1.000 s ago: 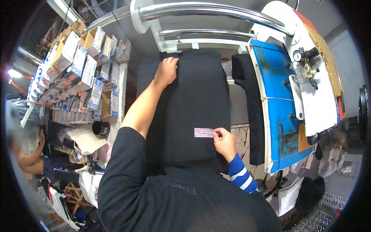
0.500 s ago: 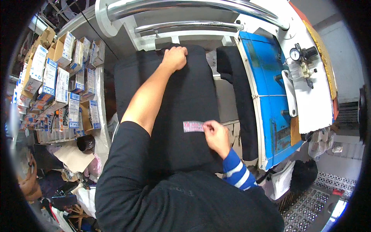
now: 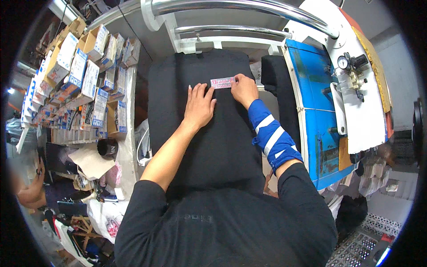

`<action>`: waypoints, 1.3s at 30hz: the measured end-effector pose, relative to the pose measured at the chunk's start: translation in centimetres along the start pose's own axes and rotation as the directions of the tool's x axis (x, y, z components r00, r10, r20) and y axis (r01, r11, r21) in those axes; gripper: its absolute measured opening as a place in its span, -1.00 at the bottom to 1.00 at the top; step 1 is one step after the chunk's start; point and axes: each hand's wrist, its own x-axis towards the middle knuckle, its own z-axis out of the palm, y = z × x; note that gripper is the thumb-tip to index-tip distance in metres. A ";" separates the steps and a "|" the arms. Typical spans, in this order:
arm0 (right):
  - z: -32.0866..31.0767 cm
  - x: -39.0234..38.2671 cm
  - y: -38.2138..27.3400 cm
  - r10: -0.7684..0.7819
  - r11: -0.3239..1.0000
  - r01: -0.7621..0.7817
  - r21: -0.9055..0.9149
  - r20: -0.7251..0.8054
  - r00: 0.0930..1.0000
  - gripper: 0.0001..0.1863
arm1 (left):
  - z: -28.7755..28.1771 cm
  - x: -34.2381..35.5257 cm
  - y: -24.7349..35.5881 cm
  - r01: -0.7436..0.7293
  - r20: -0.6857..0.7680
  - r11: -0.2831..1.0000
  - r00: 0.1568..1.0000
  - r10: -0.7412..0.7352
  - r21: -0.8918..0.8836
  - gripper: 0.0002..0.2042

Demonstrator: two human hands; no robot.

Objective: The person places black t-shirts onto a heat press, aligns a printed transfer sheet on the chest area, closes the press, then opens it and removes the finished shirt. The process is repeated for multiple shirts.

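A small clear strip with red lettering [image 3: 221, 83], likely a transfer film, lies over the upper part of a black cloth [image 3: 213, 151], which is spread over a flat board in front of me. My right hand [image 3: 244, 90], in a blue sleeve cover with white stripes, pinches the strip's right end. Flat on the cloth rests my left hand [image 3: 199, 107], fingers stretched out, the fingertips by the strip's left end. Whether those fingertips touch the strip, I cannot tell.
Chrome bars [image 3: 240, 6] of a machine cross the far side. To the right stands a blue padded panel [image 3: 313, 107] with a pressure gauge [image 3: 342, 62] beyond it. A narrow black cloth-covered piece [image 3: 272, 73] lies beside the board. Cardboard boxes [image 3: 66, 62] fill the left.
The strip has gone up the cloth, away from me, in my right hand. My left hand has come back from the cloth's far edge and opened out flat beside the strip.
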 end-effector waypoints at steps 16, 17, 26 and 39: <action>2.3 -7.2 3.2 -0.250 0.959 0.217 -0.182 -0.181 0.951 -0.40 | 0.8 -0.9 2.1 0.118 0.001 0.988 0.993 -0.119 0.097 -0.46; 2.2 -7.3 3.1 -0.246 0.959 0.211 -0.191 -0.186 0.951 -0.40 | 0.7 -0.9 2.1 0.118 0.003 0.988 0.993 -0.119 0.096 -0.46; 1.6 -7.5 2.6 -0.184 0.972 0.159 -0.172 -0.141 0.973 -0.41 | 0.5 -1.0 2.3 0.141 0.000 0.984 0.990 -0.142 0.105 -0.46; 1.9 -7.3 2.8 -0.223 0.964 0.190 -0.186 -0.177 0.959 -0.41 | 0.9 -0.9 2.2 0.158 -0.036 0.984 0.987 -0.156 0.076 -0.48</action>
